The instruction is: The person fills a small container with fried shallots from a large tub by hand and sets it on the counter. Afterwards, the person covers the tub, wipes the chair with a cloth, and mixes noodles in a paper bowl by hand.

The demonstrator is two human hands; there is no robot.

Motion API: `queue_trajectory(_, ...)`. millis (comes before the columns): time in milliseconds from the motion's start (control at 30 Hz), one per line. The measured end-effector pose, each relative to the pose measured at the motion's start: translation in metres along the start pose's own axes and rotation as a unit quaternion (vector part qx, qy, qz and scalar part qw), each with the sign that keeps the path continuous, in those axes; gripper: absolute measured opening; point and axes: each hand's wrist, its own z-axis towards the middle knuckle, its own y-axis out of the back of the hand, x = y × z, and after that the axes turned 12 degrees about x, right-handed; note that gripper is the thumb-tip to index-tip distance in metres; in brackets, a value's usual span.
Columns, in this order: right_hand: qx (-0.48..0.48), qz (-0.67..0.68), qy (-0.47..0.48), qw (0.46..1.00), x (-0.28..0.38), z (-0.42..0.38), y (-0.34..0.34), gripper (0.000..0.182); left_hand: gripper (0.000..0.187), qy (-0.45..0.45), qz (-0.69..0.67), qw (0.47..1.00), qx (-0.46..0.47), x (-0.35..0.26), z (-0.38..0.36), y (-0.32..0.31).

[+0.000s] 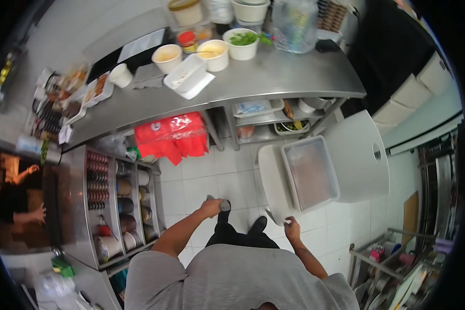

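My left hand (210,207) is closed low over the floor, in front of my left leg. Small grey shapes show beside its fingers, too blurred to name. My right hand (292,230) is closed on what looks like a knife (270,214), its pale handle end at the fingers and a thin grey blade pointing up and left. This hand is by the near end of a white plastic chair (270,175). On the chair rests a translucent lidded plastic container (311,173) with pinkish contents, blurred through the lid.
A steel counter (279,77) ahead carries white tubs, a container of green herbs (242,44) and a plastic tray (185,75). Red plastic bags (170,137) hang below. Shelves with jars (124,204) stand left; a metal rack (385,266) stands right. Another person's hand (36,214) shows far left.
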Motion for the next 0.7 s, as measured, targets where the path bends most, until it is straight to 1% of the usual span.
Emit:
queue_trajectory(33,0.029,-0.031,0.063,0.997,0.015,0.018,-0.003,0.022,0.033,0.009,-0.051,0.999,0.003,-0.007,-0.021,0.009)
queue_trajectory(67,0.056,-0.044,0.125,0.99,0.046,0.032,0.0,0.024,0.034,0.017,-0.101,0.995,0.007,-0.009,-0.035,0.013)
queue_trajectory(100,0.126,-0.066,0.166,0.976,0.083,0.042,0.006,0.029,0.035,-0.016,-0.111,0.993,-0.022,-0.003,-0.037,0.007)
queue_trajectory(133,0.213,-0.058,0.2,0.954,0.116,0.052,0.008,0.041,0.034,-0.048,-0.144,0.987,-0.043,-0.004,-0.041,0.005)
queue_trajectory(167,0.276,-0.007,0.247,0.929,0.148,0.057,0.003,0.05,0.032,-0.08,-0.174,0.979,-0.063,-0.007,-0.044,0.005)
queue_trajectory(200,0.289,0.009,0.279,0.916,0.187,0.048,-0.002,0.052,0.031,-0.112,-0.203,0.969,-0.081,-0.009,-0.047,0.003)
queue_trajectory(233,0.301,0.025,0.31,0.901,0.223,0.037,-0.009,0.054,0.029,-0.126,-0.228,0.961,-0.093,-0.013,-0.052,0.005)
queue_trajectory(300,0.409,0.025,0.314,0.856,0.271,0.033,-0.027,0.053,0.027,-0.157,-0.272,0.942,-0.119,-0.015,-0.07,0.024)
queue_trajectory(333,0.459,0.024,0.315,0.83,0.289,0.033,-0.035,0.053,0.026,-0.163,-0.298,0.934,-0.11,-0.005,-0.081,0.039)
queue_trajectory(367,0.45,0.003,0.327,0.831,0.301,0.038,-0.047,0.05,0.024,-0.171,-0.324,0.925,-0.101,0.007,-0.093,0.055)
queue_trajectory(400,0.439,0.014,0.326,0.837,0.314,0.042,-0.051,0.048,0.023,-0.18,-0.351,0.915,-0.091,0.019,-0.106,0.072)
queue_trajectory(433,0.429,0.026,0.325,0.843,0.33,0.047,-0.053,0.046,0.022,-0.162,-0.429,0.887,-0.06,0.034,-0.123,0.09)
queue_trajectory(467,0.417,0.04,0.323,0.849,0.346,0.053,-0.054,0.044,0.023,-0.169,-0.475,0.857,-0.102,0.05,-0.137,0.104)
queue_trajectory(500,0.377,0.075,0.369,0.847,0.366,0.056,-0.051,0.034,0.023,-0.173,-0.519,0.825,-0.143,0.065,-0.151,0.118)
queue_trajectory(567,0.297,0.142,0.402,0.854,0.387,0.09,-0.051,0.023,0.026,-0.158,-0.552,0.788,-0.223,0.083,-0.192,0.16)
queue_trajectory(633,0.228,0.234,0.338,0.883,0.423,0.102,-0.031,0.017,0.04,-0.219,-0.586,0.732,-0.269,0.129,-0.196,0.189)
queue_trajectory(700,0.161,0.318,0.305,0.883,0.457,0.113,-0.009,0.016,0.04,-0.285,-0.643,0.639,-0.312,0.147,-0.213,0.232)
